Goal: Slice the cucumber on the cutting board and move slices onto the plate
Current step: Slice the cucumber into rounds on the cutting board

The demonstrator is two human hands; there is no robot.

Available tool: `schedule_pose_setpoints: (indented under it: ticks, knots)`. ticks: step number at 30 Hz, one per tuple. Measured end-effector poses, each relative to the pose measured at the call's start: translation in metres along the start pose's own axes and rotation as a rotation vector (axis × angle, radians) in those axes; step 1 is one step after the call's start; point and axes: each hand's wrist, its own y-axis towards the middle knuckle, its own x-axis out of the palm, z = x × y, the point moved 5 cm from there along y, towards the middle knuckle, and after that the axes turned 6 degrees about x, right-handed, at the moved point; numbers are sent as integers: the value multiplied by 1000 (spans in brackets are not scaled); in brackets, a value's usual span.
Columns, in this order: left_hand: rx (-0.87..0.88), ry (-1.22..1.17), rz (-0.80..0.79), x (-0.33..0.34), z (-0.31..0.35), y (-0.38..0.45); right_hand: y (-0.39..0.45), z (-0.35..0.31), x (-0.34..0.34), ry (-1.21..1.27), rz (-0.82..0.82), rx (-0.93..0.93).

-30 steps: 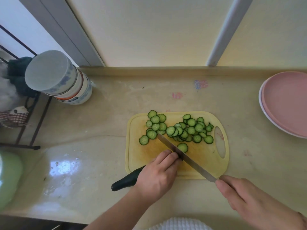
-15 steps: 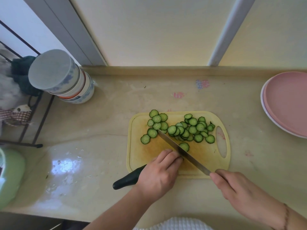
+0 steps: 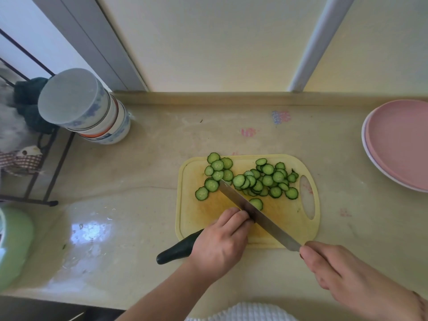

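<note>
A yellow cutting board [image 3: 287, 218] lies on the counter with several cucumber slices [image 3: 266, 179] spread over its far half. My left hand [image 3: 220, 246] grips the uncut cucumber [image 3: 177, 250], whose dark end sticks out past the board's near left corner. My right hand [image 3: 342, 272] holds the knife [image 3: 259, 216] by its hidden handle. The blade runs diagonally across the board and meets the cucumber right at my left fingertips. One slice [image 3: 256, 203] lies just beyond the blade. Pink plates [image 3: 398, 142] sit at the right edge.
A stack of upturned bowls [image 3: 81, 107] stands at the back left of the counter. A dark wire rack [image 3: 34, 172] with cloths is further left. A green container [image 3: 14, 246] sits at the near left edge. A wall ledge [image 3: 231, 98] bounds the back.
The knife has slid slightly back and forth along the cut at my left fingertips. My left hand and the cucumber have stayed in place.
</note>
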Motion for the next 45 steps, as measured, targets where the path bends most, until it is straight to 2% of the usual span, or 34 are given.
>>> schedule_pose_setpoints:
  ticks: [9,16,24,35,45]
  knots:
    - [-7,0,-2,1,-1,0,19,6,17,-46,44,0]
    - [-16,-13,14,1,-1,0,16,11,6,-28,107,13]
    - [-29,-33,15,0,-2,0,-3,-2,1,68,12,25]
    - [-41,-38,20,-1,-1,1,-5,-9,2,-2,-19,17]
    - [-41,-44,27,-2,-1,3,20,-1,17,-54,20,9]
